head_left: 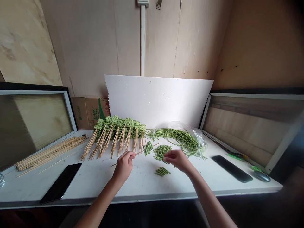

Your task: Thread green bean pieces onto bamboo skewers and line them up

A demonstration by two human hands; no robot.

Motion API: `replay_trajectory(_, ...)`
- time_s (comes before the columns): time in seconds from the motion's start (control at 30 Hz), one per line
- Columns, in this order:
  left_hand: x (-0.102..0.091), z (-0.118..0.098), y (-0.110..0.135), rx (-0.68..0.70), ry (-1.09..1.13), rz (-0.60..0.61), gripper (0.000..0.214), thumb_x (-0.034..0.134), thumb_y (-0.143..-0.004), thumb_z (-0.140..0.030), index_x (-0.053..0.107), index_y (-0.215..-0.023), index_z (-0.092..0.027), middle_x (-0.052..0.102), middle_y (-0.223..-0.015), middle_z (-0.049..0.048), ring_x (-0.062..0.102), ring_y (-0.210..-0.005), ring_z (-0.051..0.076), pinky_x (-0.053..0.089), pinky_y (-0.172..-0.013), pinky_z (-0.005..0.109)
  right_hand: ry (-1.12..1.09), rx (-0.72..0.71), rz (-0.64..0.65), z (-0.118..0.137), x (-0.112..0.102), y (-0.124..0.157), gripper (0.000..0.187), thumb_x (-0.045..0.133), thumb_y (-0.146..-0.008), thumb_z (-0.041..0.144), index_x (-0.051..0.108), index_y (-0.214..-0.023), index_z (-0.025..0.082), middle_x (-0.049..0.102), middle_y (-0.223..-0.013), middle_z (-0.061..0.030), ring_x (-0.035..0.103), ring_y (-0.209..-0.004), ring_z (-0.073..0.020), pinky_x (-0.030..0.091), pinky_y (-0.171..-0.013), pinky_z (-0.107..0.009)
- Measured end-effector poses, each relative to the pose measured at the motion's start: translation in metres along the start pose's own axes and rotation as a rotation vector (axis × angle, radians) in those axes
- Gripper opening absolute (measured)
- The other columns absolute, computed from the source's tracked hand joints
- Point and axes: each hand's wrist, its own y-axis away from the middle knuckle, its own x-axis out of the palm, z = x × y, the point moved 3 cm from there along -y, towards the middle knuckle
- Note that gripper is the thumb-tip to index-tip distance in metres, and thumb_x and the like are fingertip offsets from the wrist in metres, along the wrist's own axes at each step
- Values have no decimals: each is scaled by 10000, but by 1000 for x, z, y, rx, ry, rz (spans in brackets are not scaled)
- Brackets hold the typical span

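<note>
My left hand [123, 164] is closed around a thin wooden skewer [139, 152] that points to the right. Several short green bean pieces [148, 148] are threaded side by side near its far end. My right hand [178, 161] has its fingers pinched together at the right edge of a pile of cut bean pieces [161, 151]; whatever is between the fingertips is hidden. Just below, a smaller group of bean pieces [162, 171] lies on the white table [140, 185].
Filled bean skewers [118, 126] are stacked at the back left, sticks facing me. Bare skewers [51, 152] lie farther left. Long beans [180, 137] rest in a clear bag [200, 139]. Phones [61, 183] [232, 168] and a computer mouse [262, 176] flank the work area.
</note>
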Motion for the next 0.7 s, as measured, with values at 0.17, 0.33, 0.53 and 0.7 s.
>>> replay_trajectory(0.17,-5,-13,-4,-5,28,-35,241,483,-950,-104,700,-953,-210,742,-829,42,715,-736,191,567,-698,282,-278,3,-172,5,-10,-4,446,896,-663,566,830,-888,186,777,-826,-64,645,-682,-175,485,-544,-262)
replay_trajectory(0.33,-7,-25,-5,19,55,-33,250,480,-949,-84,699,-955,-205,747,-831,45,730,-775,195,571,-715,285,-500,16,-146,8,0,-4,452,908,-662,563,825,-952,226,752,-864,-39,645,-758,-173,488,-590,-250)
replay_trajectory(0.53,-8,-29,-5,28,63,-18,265,473,-942,-63,693,-962,-210,745,-850,48,738,-802,200,579,-724,290,-616,45,-127,7,9,-5,416,947,-623,512,804,-909,246,775,-937,-38,710,-870,-202,595,-764,-293)
replay_trajectory(0.7,-9,-31,-4,59,67,1,279,462,-941,-45,686,-964,-209,729,-855,51,739,-815,195,592,-733,282,-702,48,-97,9,10,-4,421,920,-685,514,802,-969,227,796,-1085,-78,748,-1046,-260,628,-818,-324)
